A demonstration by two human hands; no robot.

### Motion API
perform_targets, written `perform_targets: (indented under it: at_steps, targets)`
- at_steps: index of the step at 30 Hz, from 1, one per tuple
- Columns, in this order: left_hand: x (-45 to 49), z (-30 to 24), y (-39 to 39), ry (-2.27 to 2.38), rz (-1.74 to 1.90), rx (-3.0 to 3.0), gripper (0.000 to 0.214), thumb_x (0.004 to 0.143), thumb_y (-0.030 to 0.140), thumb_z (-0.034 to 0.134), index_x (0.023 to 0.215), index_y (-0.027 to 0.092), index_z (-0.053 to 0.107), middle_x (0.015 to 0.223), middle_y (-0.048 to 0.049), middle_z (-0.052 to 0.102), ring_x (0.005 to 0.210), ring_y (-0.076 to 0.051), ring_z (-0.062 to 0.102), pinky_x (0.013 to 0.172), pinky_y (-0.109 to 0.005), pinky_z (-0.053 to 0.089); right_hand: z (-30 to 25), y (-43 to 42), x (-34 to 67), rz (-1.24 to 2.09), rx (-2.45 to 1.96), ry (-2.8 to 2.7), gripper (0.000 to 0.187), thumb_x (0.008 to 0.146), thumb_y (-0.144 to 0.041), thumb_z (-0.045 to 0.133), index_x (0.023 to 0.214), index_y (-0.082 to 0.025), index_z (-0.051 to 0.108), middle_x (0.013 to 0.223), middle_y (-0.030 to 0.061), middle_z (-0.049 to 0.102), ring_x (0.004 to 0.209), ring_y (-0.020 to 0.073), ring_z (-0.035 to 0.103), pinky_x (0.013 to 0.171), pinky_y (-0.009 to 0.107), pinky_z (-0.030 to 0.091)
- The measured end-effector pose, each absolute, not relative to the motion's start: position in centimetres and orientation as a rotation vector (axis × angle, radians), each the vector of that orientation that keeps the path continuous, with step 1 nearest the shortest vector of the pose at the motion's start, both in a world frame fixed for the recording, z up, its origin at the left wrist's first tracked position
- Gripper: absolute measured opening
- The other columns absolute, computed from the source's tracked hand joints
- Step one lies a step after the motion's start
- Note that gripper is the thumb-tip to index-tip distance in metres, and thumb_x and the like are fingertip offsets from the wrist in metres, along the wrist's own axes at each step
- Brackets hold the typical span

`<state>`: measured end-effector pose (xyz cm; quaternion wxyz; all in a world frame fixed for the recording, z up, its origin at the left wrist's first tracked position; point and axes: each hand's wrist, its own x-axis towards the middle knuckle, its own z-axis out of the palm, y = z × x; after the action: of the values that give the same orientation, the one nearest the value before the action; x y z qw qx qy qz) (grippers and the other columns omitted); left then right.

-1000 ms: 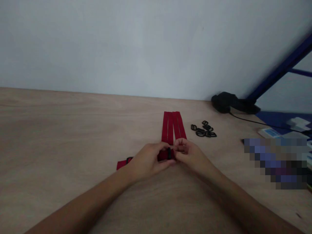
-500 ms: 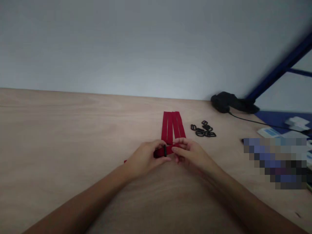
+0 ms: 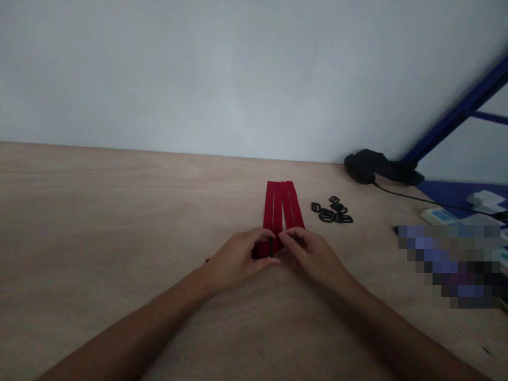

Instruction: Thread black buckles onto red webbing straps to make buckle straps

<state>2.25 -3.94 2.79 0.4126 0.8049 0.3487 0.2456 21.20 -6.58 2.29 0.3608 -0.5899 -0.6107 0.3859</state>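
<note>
Doubled lengths of red webbing strap (image 3: pixel 283 203) lie flat on the plywood table (image 3: pixel 119 211), running away from me. My left hand (image 3: pixel 236 259) and my right hand (image 3: pixel 311 256) meet over the strap's near end, fingers closed on it. A small black plastic strap slider (image 3: pixel 271 246) stands upright on the webbing between them, partly covered by my fingers. Only a sliver of red strap tail (image 3: pixel 207 260) shows beyond my left hand. The rest of that end is hidden.
A pile of several black plastic buckles (image 3: pixel 332 210) lies right of the strap. Behind them stands a black clamp-like object (image 3: pixel 373 166) with a thin cable. A blue metal frame bar (image 3: pixel 456 116) crosses the far right. A pixelated patch (image 3: pixel 448 264) covers the table's right side. A wall bounds the far edge.
My hands have drawn closer together around the slider. The strap tail at the left has moved in and is now almost hidden behind my left hand.
</note>
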Motion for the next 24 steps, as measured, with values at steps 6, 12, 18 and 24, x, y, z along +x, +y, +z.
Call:
perform_targets:
  at_steps: [6, 12, 18, 24]
  targets:
    - [2.1, 3.0, -4.0, 0.844, 0.647, 2.054, 0.033, 0.081, 0.034, 0.069, 0.11, 0.019, 0.063, 0.104, -0.0057, 0.069, 0.09, -0.02, 0.063, 0.08, -0.029, 0.048, 2.0, -6.3, 21.1, 1.46, -1.348, -1.338, 0.032, 0.077, -0.044, 0.068, 0.095, -0.017, 0.069, 0.083, 0.0036, 0.071, 0.064, 0.014, 0.062, 0.059, 0.025, 0.048]
    - [2.1, 3.4, -4.0, 0.808, 0.671, 2.118, 0.031, 0.08, 0.035, 0.071, 0.104, 0.018, 0.066, 0.096, -0.0037, 0.069, 0.085, -0.018, 0.062, 0.077, -0.026, 0.046, 1.1, -6.2, 21.4, 1.621, -1.254, -1.147, 0.031, 0.068, -0.038, 0.077, 0.089, -0.017, 0.067, 0.079, 0.0013, 0.071, 0.063, 0.0116, 0.063, 0.064, 0.025, 0.048]
    - [2.1, 3.1, -3.7, 0.833, 0.741, 2.192, 0.035, 0.079, 0.037, 0.071, 0.106, 0.016, 0.067, 0.096, -0.0065, 0.063, 0.086, -0.018, 0.059, 0.077, -0.028, 0.047, 1.7, -6.2, 21.1, 1.623, -1.212, -1.048, 0.034, 0.062, -0.033, 0.082, 0.082, -0.017, 0.06, 0.069, -0.0026, 0.068, 0.055, 0.0102, 0.06, 0.057, 0.023, 0.046]
    - [1.9, 3.0, -3.5, 0.894, 0.711, 2.109, 0.033, 0.078, 0.042, 0.071, 0.098, 0.017, 0.067, 0.09, -0.0042, 0.064, 0.08, -0.017, 0.059, 0.073, -0.027, 0.047, 2.5, -6.2, 21.6, 1.713, -1.241, -0.999, 0.037, 0.057, -0.027, 0.084, 0.085, -0.016, 0.063, 0.073, -0.0001, 0.07, 0.062, 0.0112, 0.064, 0.062, 0.023, 0.049]
